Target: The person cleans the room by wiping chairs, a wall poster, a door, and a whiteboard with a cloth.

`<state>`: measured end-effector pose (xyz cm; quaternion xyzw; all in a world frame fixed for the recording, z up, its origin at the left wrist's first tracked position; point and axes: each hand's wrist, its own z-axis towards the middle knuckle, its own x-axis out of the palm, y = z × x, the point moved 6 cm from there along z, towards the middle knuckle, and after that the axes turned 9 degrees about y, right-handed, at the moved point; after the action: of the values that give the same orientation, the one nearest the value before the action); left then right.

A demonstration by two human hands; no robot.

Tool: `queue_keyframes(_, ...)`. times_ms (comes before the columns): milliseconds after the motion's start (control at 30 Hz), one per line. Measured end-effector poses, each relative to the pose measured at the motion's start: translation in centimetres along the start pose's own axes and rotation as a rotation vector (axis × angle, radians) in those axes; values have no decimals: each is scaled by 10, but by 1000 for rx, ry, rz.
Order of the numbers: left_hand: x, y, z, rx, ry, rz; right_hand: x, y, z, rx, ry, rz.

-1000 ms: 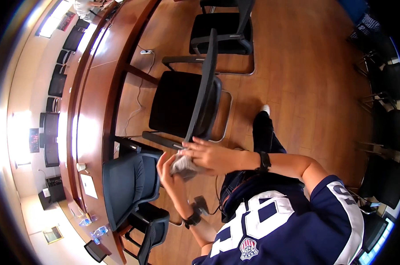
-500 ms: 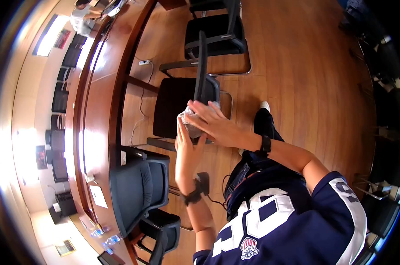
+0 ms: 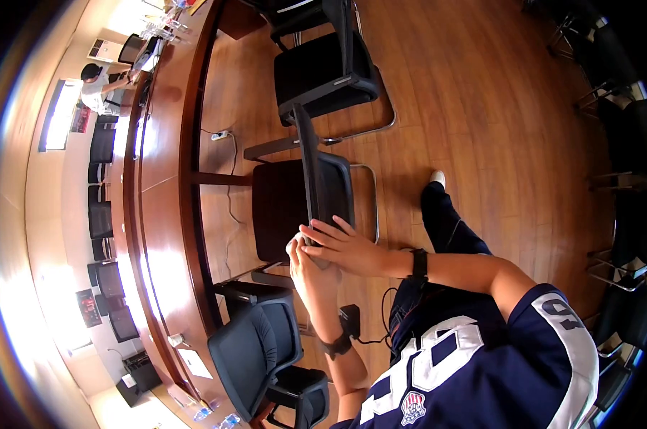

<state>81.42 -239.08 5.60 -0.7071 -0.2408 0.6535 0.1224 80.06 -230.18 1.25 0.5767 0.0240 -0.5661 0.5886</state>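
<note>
A black chair with a dark seat (image 3: 279, 207) stands in front of me, its backrest (image 3: 313, 168) seen nearly edge-on. At the near end of that backrest my two hands meet. My right hand (image 3: 356, 252) lies with its fingers stretched out and apart over the backrest's edge, touching my left fingertips. Curled around the corner below it is my left hand (image 3: 315, 282), closed. The pale cloth seen between them earlier is almost wholly hidden; only a greyish patch shows beneath my right palm.
A long brown table (image 3: 170, 214) runs along the left. Another black chair (image 3: 320, 71) stands beyond, and a dark blue-grey chair (image 3: 248, 350) is close by on the near left. A power strip (image 3: 220, 135) with a cable lies on the floor. A person (image 3: 103, 89) is across the table.
My view has shifted, so chair and hands sit lower in the frame. My left fingers have curled in, and the pale cloth, plainly visible before, is now mostly covered by my hands.
</note>
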Motion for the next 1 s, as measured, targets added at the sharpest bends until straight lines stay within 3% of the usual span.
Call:
queue_keyframes(167,2,-18,22,-209,-28,-83,-16,-27,11,-46,112,50)
queue_keyframes(500,17,-54,93,-148,-80,34,-56,-92,41,-200,51,187)
queue_keyframes(767,24,-90,179,-43,-123,88,-98,-148,67,-73,-75,291)
queue_keyframes(1000,34,-94,266,-151,-34,158,-122,-195,95,112,-199,441)
